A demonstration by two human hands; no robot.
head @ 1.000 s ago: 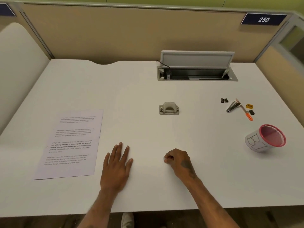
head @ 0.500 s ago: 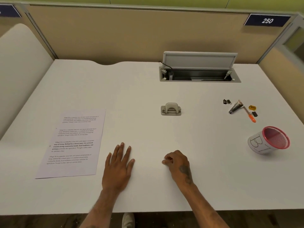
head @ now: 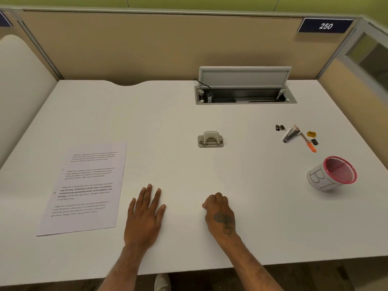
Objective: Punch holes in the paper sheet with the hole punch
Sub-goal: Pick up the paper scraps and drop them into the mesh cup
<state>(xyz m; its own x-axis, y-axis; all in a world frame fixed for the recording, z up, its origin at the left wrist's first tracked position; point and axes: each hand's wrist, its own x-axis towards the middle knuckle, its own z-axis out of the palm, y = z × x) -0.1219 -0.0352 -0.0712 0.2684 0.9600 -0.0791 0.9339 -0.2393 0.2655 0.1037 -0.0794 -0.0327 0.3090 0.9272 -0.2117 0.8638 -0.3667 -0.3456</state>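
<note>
Looking at your containers first: the pink mesh cup [head: 332, 175] lies tipped on its side at the right of the desk [head: 163, 122], with a white label marked B7 round its wall and its mouth turned up and to the right, pink mesh showing inside. At the back, the recessed cable box [head: 245, 97] has its lid propped up and a black cable [head: 202, 84] dropping into its left end. Between the two sits a small scatter: a black binder clip [head: 280, 127], a metal tool [head: 290, 135], a yellow sharpener [head: 311, 134] and an orange-handled tool [head: 310, 146]. The hole punch [head: 210, 139] sits alone mid-desk, well beyond your right hand [head: 220, 215], whose fingers are curled together into a fist on the desk. Your left hand [head: 144, 215] lies flat, fingers apart, just beside the paper sheet [head: 84, 187], which lies print-up at the left.
</note>
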